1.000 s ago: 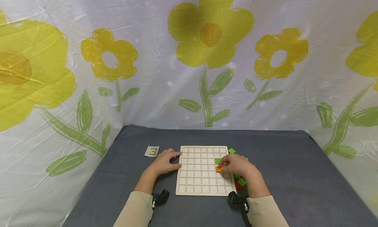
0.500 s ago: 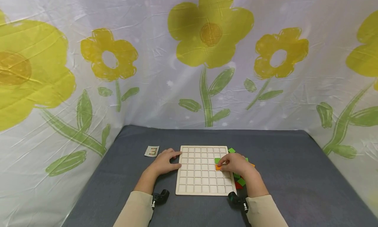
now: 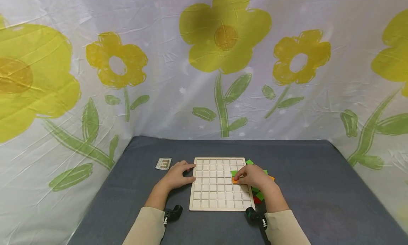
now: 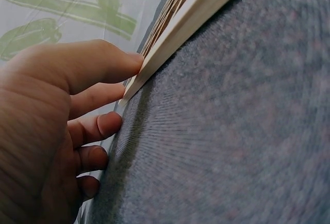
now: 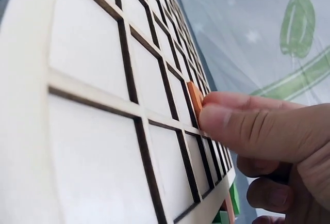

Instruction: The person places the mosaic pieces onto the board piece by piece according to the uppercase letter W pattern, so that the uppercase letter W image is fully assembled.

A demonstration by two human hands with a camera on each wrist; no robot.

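A pale wooden grid board (image 3: 213, 184) lies on the dark cloth. The left hand (image 3: 176, 174) touches its left edge with thumb and forefinger, the other fingers loosely bent beside it in the left wrist view. On the board's right side, the right hand (image 3: 255, 177) pinches an orange tile (image 3: 234, 180) between thumb and forefinger. This tile (image 5: 194, 99) looks slightly tilted at a grid cell in the right wrist view. Directly behind it a green tile (image 3: 234, 173) sits in the grid, partly hidden by the right fingers.
Loose green tiles (image 3: 260, 195), a red piece (image 3: 256, 200) and an orange piece (image 3: 271, 178) lie along the board's right side, partly under the right hand. A small card with a printed grid pattern (image 3: 163, 163) lies left of the board. A flowered curtain hangs behind the table.
The orange tile and the right fingers have shifted slightly away from the person, closer to the green tile. Another orange piece has come into sight beside the right wrist. The left hand stays put.
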